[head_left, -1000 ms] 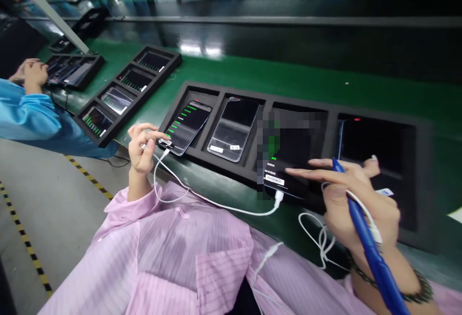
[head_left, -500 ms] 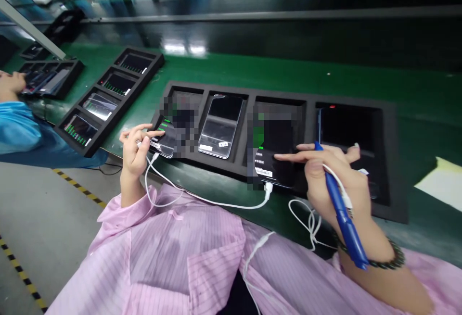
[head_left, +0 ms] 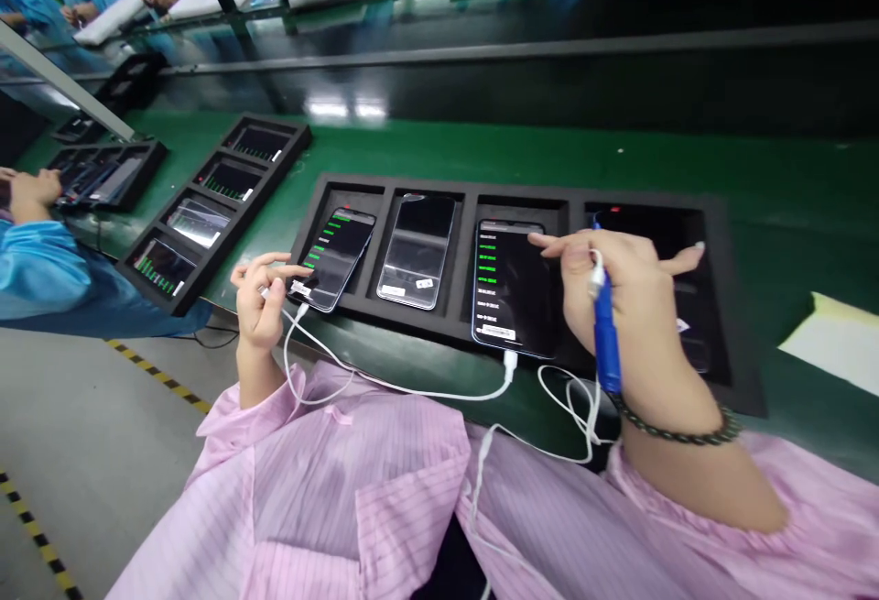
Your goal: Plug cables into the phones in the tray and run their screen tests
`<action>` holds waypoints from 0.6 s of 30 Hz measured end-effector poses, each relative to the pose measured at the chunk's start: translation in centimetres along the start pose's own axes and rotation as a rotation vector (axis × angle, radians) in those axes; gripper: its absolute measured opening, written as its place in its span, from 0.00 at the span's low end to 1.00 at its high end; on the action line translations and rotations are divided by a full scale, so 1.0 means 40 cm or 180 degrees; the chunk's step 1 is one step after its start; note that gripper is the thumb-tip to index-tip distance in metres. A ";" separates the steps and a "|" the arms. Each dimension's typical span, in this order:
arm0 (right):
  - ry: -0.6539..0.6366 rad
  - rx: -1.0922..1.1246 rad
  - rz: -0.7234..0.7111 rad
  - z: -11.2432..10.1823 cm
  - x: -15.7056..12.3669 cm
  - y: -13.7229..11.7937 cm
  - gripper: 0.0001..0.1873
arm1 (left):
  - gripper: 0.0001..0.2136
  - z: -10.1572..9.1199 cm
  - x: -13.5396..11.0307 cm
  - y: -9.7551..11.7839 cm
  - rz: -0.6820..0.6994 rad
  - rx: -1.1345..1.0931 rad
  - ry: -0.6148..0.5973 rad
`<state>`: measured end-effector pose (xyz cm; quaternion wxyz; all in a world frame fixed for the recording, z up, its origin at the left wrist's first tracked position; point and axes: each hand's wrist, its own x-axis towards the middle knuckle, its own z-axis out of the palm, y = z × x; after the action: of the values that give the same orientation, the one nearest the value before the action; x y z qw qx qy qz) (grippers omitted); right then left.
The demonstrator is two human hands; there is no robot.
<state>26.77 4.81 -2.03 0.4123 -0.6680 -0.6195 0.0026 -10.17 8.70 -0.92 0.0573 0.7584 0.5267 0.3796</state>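
Note:
My left hand (head_left: 265,302) is over the leftmost phone (head_left: 341,256), fingers stretched out and index tip at the lower screen. Something white shows by its thumb; I cannot tell if it is held. My right hand (head_left: 624,298) holds a blue pen (head_left: 606,339), with a white cable plug (head_left: 596,275) beside it. Its index finger points at the upper screen of a phone with a green and white list (head_left: 512,289); contact is unclear. A white cable (head_left: 439,394) plugs into that phone's bottom. Between them lies a dark-screened phone (head_left: 417,252). Another phone (head_left: 645,224) is partly hidden behind my right hand.
The phones sit in a black foam tray (head_left: 467,206) on a green table (head_left: 481,137). Left stands a second tray (head_left: 275,169) of phones. A co-worker's hand (head_left: 34,192) is at the far left. Paper (head_left: 838,339) lies right; loose cable (head_left: 577,408) hangs by the front edge.
My right index finger has moved from the lower to the upper screen, and the pen stands steeper. My left hand stays over the leftmost phone. The view has shifted slightly.

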 end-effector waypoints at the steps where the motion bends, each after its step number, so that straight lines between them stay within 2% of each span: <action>1: 0.0049 -0.0004 -0.0006 0.011 0.002 0.008 0.24 | 0.20 -0.001 0.004 0.002 0.0019 -0.0041 0.0024; 4: 0.0095 -0.0115 0.0055 0.039 -0.001 0.032 0.24 | 0.20 -0.004 0.022 0.009 0.0053 -0.0071 -0.0049; 7: 0.0170 -0.0234 0.0093 0.049 -0.005 0.050 0.24 | 0.19 -0.005 0.045 0.022 -0.0064 0.0085 -0.0363; 14: 0.0610 -0.0099 -0.0133 0.040 0.002 0.050 0.17 | 0.15 0.005 0.091 0.048 -0.0289 0.0264 -0.1190; 16: 0.0754 -0.0191 -0.0055 0.038 -0.001 0.048 0.17 | 0.15 0.006 0.094 0.052 -0.0303 0.0312 -0.1336; 18: 0.0787 -0.0252 -0.0078 0.036 -0.007 0.051 0.16 | 0.14 0.003 0.090 0.061 -0.0294 0.0322 -0.1327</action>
<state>27.66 5.59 -4.25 0.4588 -0.6713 -0.5717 -0.1093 -7.69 10.69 2.05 0.1442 0.7975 0.5560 0.1847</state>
